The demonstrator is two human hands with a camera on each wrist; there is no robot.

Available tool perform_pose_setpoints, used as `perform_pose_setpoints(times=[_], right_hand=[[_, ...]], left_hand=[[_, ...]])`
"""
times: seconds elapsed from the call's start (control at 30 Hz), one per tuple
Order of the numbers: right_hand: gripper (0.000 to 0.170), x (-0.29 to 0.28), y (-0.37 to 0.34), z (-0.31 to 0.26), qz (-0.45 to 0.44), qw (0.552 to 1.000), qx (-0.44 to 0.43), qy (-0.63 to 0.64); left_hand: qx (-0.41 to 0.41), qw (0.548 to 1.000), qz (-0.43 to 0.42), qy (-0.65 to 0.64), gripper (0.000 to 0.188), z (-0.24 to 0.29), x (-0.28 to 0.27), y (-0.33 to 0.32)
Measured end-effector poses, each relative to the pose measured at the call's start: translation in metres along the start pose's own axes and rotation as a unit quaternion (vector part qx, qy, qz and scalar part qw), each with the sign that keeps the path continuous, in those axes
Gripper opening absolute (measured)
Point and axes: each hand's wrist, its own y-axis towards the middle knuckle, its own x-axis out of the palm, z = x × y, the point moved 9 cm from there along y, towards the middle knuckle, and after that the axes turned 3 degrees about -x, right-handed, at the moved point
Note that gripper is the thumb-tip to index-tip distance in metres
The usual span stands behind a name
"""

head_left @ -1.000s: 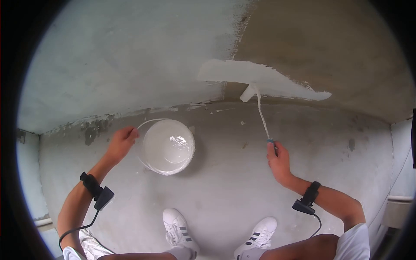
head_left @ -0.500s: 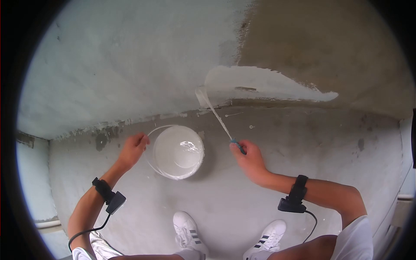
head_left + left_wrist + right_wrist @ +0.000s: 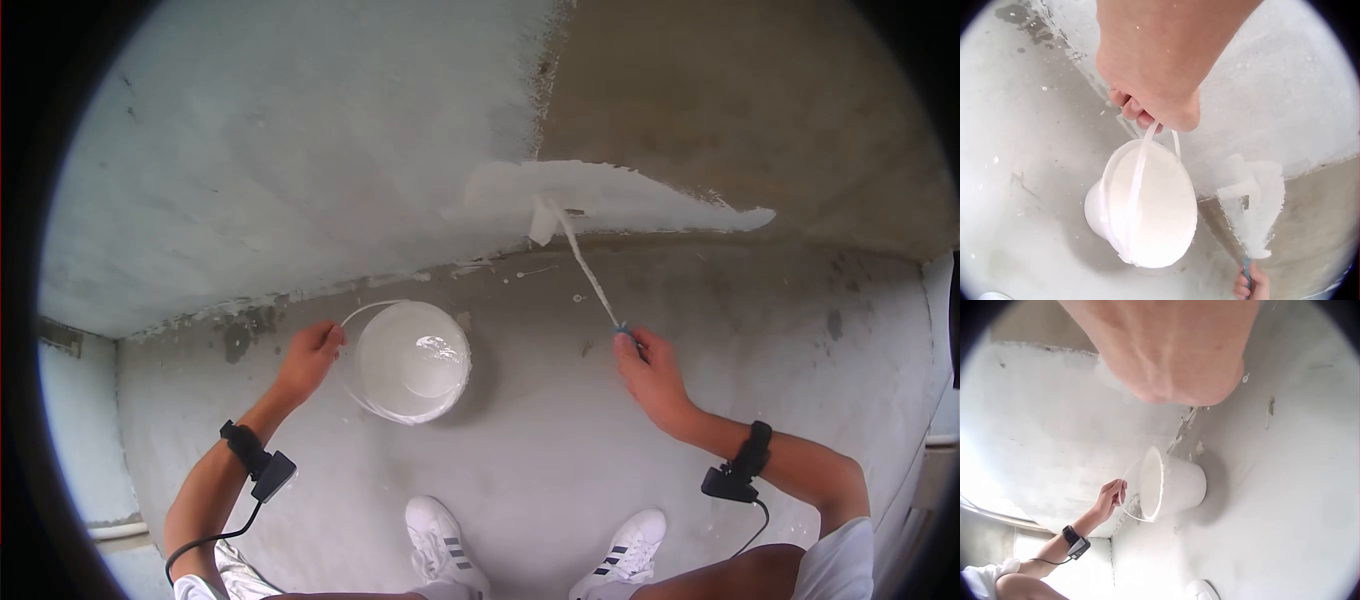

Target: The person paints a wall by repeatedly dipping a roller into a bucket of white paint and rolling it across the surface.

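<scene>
In the head view my left hand (image 3: 310, 358) grips the thin white bail handle (image 3: 368, 307) of a bucket. The bucket (image 3: 1185, 484) stands on the floor, and white paint (image 3: 437, 352) glistens inside it. My right hand (image 3: 655, 380) holds a paint roller by its blue grip (image 3: 1247, 272). Its paint-coated rod reaches up to the roller head (image 3: 543, 223), which overlaps the lower edge of a fresh white paint patch (image 3: 660, 200) low on the wall. The right wrist view shows the back of the right hand, with the roller hidden behind it.
The wall is whitish on the left (image 3: 330, 150) and bare brown on the right (image 3: 750, 100). Paint drips and dark stains (image 3: 237, 340) mark the floor near the wall's base. Two white sneakers (image 3: 435, 540) are planted below the bucket and roller.
The roller swept left past the patch's edge, then came back right onto its lower part. A small brown gap in the patch has shrunk. The left hand keeps its hold on the bail.
</scene>
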Motion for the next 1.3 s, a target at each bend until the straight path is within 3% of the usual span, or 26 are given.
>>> perform_pose_setpoints(times=[0.07,0.17,0.37,0.57,0.67,0.87,1.07,1.3], right_hand=[[0.034,-0.002,-0.012,-0.008,-0.002,0.999,0.025,0.036],[0.038,0.006,-0.009,-0.028,-0.011,0.999,-0.049,-0.009],[0.047,0.054,-0.002,-0.057,-0.076,0.996,-0.051,0.011],[0.053,0.078,-0.01,-0.064,-0.134,0.988,0.031,0.067],[0.052,0.095,-0.027,-0.069,-0.139,0.975,0.073,0.16],[0.048,0.129,-0.05,-0.063,-0.17,0.923,0.208,0.274],[0.046,0.151,-0.035,-0.021,-0.143,0.843,0.347,0.386],[0.043,0.154,-0.014,-0.005,-0.135,0.831,0.357,0.406]], left_hand=[[0.003,1.0,0.005,0.004,0.029,0.001,0.0,0.0],[0.003,1.0,0.006,0.002,0.029,0.004,0.0,-0.001],[0.009,0.999,-0.004,0.033,0.03,0.007,0.002,-0.001],[0.004,1.0,-0.004,0.022,0.031,0.003,0.002,0.0],[0.012,0.999,0.001,0.042,0.032,0.008,0.0,-0.003],[0.033,0.999,0.003,0.013,0.034,0.011,-0.001,-0.003],[0.027,0.999,0.004,0.019,0.032,0.006,0.0,-0.002],[0.034,0.999,0.009,-0.014,0.032,0.0,0.002,0.002]])
